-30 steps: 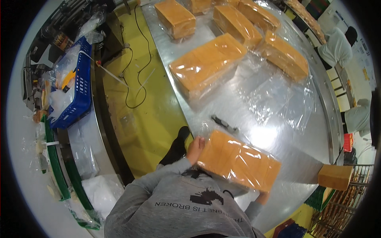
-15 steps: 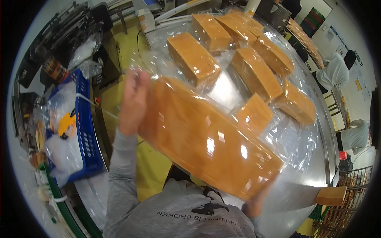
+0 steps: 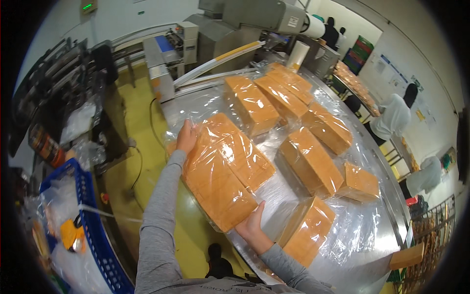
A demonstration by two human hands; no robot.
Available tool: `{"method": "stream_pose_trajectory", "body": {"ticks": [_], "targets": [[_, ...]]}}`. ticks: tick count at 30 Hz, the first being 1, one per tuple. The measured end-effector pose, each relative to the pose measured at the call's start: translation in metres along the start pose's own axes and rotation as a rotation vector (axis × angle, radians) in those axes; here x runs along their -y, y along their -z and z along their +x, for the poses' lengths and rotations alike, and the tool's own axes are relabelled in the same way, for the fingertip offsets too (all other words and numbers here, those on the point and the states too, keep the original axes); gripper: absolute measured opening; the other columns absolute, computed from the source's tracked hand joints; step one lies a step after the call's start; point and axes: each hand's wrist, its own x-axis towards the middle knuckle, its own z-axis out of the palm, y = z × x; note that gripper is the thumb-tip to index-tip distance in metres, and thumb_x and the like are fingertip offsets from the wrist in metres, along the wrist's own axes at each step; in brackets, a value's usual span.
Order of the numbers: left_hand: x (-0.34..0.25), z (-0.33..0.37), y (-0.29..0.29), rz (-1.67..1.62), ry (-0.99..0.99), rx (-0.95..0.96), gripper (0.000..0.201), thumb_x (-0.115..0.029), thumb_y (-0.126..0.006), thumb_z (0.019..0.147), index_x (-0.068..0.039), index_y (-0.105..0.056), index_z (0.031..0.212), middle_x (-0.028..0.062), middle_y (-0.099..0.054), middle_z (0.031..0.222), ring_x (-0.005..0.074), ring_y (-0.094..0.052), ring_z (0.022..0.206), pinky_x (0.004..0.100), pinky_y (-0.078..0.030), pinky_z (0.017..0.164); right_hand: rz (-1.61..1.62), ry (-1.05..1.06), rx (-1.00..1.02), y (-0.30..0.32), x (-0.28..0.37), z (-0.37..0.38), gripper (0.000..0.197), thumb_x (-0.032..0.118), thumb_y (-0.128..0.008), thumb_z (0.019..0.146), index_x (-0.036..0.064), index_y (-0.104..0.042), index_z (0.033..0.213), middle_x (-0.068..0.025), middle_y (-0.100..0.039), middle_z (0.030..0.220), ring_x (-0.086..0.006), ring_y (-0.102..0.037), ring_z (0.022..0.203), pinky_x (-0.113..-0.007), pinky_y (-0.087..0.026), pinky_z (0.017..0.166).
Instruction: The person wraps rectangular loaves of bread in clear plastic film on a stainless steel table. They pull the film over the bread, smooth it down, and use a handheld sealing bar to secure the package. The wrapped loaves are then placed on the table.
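Blue crate standing left of counter, bags filling it. Left hand gripping far-left side of held block, orange, clear-wrapped. Held block spanning counter's left edge; cannot tell whether counter is bearing it. Half second ago hanging before person's body, now reaching out beside adjoining block, apparently lining up with it. Right hand cupping held block's near corner, grip unreleased. Farther right, near block sitting apart, other blocks clustering toward counter's far and right edges, loose wrap spreading among them.
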Motion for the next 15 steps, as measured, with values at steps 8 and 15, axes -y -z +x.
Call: {"method": "stream_pose_trajectory", "body": {"ticks": [8, 15], "targets": [[0.007, 0.045, -0.084, -0.049, -0.021, 0.234, 0.032, -0.016, -0.049, 0.083, -0.001, -0.044, 0.111, 0.0216, -0.056, 0.098, 0.0358, -0.054, 0.092, 0.0407, -0.043, 0.079, -0.082, 0.128, -0.045, 0.018, 0.07, 0.108, 0.083, 0.072, -0.012, 0.079, 0.0124, -0.024, 0.136, -0.0092, -0.027, 0.139, -0.0286, -0.024, 0.128, -0.043, -0.021, 0.104], [0.017, 0.038, -0.101, -0.17, -0.015, 0.072, 0.054, -0.03, -0.046, 0.088, 0.006, -0.033, 0.126, 0.0218, -0.034, 0.131, 0.0305, -0.031, 0.122, 0.0361, -0.024, 0.102, -0.957, 0.277, -0.179, 0.004, 0.173, 0.016, 0.073, 0.063, -0.02, 0.085, 0.0088, -0.026, 0.135, -0.0089, -0.022, 0.14, -0.0218, -0.023, 0.128, -0.038, -0.024, 0.101]]}}
